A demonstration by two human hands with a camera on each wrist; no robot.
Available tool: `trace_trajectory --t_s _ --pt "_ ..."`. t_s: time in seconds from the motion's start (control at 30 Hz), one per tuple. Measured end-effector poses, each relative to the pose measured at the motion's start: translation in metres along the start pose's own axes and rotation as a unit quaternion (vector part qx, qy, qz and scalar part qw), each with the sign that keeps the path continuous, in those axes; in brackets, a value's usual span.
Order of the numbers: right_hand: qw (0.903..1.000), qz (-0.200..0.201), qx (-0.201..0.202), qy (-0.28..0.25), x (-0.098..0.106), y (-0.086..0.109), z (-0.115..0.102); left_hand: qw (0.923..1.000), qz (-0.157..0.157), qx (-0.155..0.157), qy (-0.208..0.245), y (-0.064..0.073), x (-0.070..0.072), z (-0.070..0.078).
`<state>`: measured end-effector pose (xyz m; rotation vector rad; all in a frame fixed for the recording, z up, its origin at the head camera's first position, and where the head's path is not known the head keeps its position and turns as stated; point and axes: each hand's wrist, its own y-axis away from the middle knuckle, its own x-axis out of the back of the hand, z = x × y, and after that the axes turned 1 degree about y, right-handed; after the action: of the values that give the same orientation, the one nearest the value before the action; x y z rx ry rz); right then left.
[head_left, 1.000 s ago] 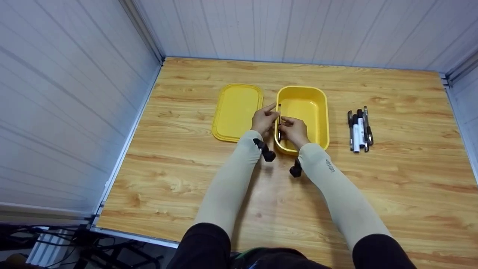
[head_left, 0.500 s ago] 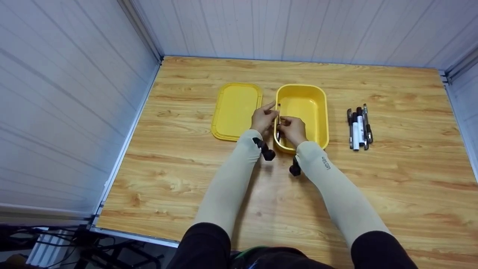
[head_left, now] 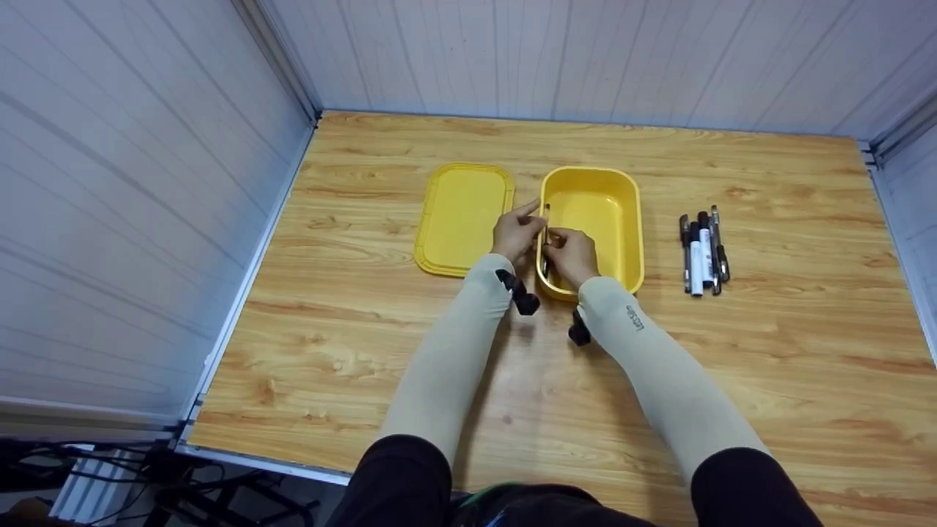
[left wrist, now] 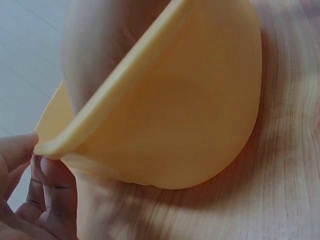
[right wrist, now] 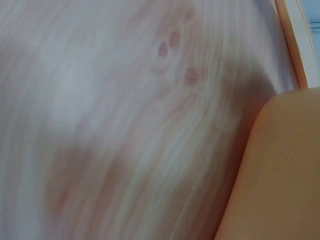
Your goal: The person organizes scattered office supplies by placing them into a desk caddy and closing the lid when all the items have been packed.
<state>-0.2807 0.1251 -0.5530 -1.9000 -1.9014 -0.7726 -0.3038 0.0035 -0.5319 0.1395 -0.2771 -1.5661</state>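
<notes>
A deep yellow box (head_left: 641,234) stands uncovered near the middle of the table. My left hand (head_left: 514,236) is at its left side; in the left wrist view the thumb and fingers pinch the rim of the box wall (left wrist: 185,115). Reaching inside, my right hand (head_left: 575,256) holds a dark, slim pen (head_left: 547,233) lengthwise along the inner left wall. The right fingertips partly cover the pen. Only the box's outer wall (right wrist: 280,175) and the table show in the right wrist view; the right hand is outside that picture.
A flat yellow lid (head_left: 465,219) lies left of the box, close to my left hand. To the right lies a group of several pens and markers (head_left: 697,256), some white with black caps. Pale panels (head_left: 468,58) border the wooden table (head_left: 322,322).
Almost nothing has moved. Both hands keep their places at the box's left wall, and my right wrist has shifted very slightly left. The lid and loose pens stay where they were.
</notes>
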Motion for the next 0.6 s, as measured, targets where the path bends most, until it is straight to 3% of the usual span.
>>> trace_trajectory --t_s 0.2,0.6 --pt "0.9999 -0.010 -0.008 -0.002 0.001 -0.001 0.001 1.0000 0.007 0.002 0.006 0.001 -0.001 0.001" --pt "0.9995 -0.029 -0.014 0.002 0.011 0.000 -0.002 0.9994 0.011 -0.005 -0.032 0.002 0.000 0.006"
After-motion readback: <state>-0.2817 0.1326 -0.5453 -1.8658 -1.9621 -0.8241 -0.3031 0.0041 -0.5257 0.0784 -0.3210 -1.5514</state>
